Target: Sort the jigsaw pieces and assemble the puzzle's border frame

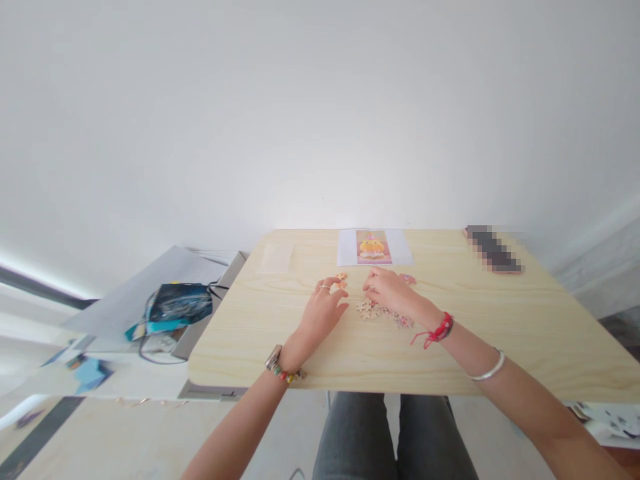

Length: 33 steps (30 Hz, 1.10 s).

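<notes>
My left hand (pixel 324 312) rests on the light wooden table (pixel 525 333), fingers curled, with a small orange puzzle piece (pixel 342 277) at its fingertips. My right hand (pixel 391 291) lies palm down just to the right, over a small heap of loose puzzle pieces (pixel 373 309). More pinkish pieces (pixel 403 321) lie under its wrist, and one pink piece (pixel 409 279) sits beyond its fingers. A printed reference picture (pixel 373 247) of a yellow figure lies at the table's far edge. Whether either hand pinches a piece is too small to tell.
A pale sheet (pixel 277 258) lies at the far left of the table. A blurred dark object (pixel 494 250) sits at the far right corner. To the left, a lower surface holds a blue bag (pixel 177 303) with cables. A white wall stands behind.
</notes>
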### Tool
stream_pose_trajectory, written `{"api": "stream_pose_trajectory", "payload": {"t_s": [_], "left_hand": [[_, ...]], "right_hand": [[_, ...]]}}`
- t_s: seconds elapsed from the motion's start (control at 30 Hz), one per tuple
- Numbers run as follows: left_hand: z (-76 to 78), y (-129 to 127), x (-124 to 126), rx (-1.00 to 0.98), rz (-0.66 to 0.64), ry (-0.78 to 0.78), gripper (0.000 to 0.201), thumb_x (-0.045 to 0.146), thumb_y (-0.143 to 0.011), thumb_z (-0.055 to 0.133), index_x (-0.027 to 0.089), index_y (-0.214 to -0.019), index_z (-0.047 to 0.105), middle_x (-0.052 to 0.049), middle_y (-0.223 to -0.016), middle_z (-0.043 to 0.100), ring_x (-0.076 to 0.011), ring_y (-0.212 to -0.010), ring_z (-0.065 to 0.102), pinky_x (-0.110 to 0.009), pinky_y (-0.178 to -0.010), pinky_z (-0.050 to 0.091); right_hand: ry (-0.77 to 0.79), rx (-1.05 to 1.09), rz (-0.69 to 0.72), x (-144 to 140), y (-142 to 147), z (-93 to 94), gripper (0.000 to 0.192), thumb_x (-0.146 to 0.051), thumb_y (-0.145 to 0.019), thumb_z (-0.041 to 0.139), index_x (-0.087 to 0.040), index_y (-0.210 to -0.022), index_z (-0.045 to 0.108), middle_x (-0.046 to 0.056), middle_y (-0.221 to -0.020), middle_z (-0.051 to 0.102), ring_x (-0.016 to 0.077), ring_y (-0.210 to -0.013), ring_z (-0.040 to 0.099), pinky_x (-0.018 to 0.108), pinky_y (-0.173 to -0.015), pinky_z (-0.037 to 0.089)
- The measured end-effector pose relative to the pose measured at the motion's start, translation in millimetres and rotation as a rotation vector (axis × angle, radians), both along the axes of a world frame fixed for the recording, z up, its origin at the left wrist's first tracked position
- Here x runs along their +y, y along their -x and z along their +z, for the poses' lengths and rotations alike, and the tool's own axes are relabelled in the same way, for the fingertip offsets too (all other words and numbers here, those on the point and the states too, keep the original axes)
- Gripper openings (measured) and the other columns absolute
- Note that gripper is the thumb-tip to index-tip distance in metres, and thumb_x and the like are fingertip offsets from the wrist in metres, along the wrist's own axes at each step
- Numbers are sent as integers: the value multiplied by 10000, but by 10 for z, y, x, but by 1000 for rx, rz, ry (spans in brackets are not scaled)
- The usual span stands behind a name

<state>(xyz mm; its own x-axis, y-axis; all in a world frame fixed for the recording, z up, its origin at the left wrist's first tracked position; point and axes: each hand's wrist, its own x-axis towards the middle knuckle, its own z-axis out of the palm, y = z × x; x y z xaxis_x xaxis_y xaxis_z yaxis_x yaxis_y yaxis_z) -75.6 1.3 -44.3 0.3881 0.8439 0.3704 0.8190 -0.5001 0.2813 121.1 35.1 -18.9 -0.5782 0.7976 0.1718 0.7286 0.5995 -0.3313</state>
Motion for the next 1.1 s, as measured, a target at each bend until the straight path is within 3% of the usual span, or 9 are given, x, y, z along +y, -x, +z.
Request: {"api": "stream_pose_trajectory", "payload": {"t_s": [0.1,0.37,0.53,0.7,0.87,0.97,1.1], "left_hand": [[-29,-101,-29,-28,-84,68,157,146,-721,658,181,-875,651,-119,-1147,511,-268,-1125,467,-438,-943,427],[-77,-194,17,-47,-82,105,104,104,-767,578,166,-784,660,-119,-1144,524,-277,-1150,465,-439,-949,423],[-109,-130,105,-275,-16,157,134,115,-782,543,169,-731,655,-104,-1055,585,-238,-1057,544,-426,-938,430],[32,-115,81,-617,39,361,138,240,-791,555,171,-736,660,-77,-969,647,-212,-976,588,-385,-928,421],[178,-156,-30,-702,4,512,195,282,-802,534,157,-722,660,-57,-920,667,-210,-940,599,-359,-885,439],[174,-150,-43,-664,8,400,143,251,-801,544,167,-807,660,-65,-947,650,-208,-948,591,-339,-805,482],[126,-102,-27,-502,-29,41,115,173,-799,559,201,-865,649,-80,-1051,579,-193,-967,569,-341,-785,502]], "right_hand": [[37,-27,58,-118,-28,23,81,-147,-772,601,-162,-762,680,41,-831,543,134,-729,513,266,-691,372],[10,-17,80,-207,32,-60,97,-144,-779,592,-150,-720,668,41,-808,535,140,-730,507,289,-710,381],[-21,132,30,-185,-7,-104,107,-97,-776,579,-145,-829,659,49,-847,540,144,-765,528,276,-711,417],[-162,318,-20,-245,24,-114,147,-115,-780,592,-172,-901,654,47,-855,548,151,-785,537,285,-717,438],[-360,347,-42,-329,56,-77,109,-184,-834,550,-177,-806,656,49,-787,561,162,-755,528,305,-699,419],[-401,329,-32,-329,51,-49,142,-197,-850,531,-167,-786,655,53,-767,569,166,-746,526,311,-693,411],[-373,322,-20,-293,50,-29,148,-184,-845,534,-162,-772,661,47,-742,563,161,-726,525,303,-674,413]]}}
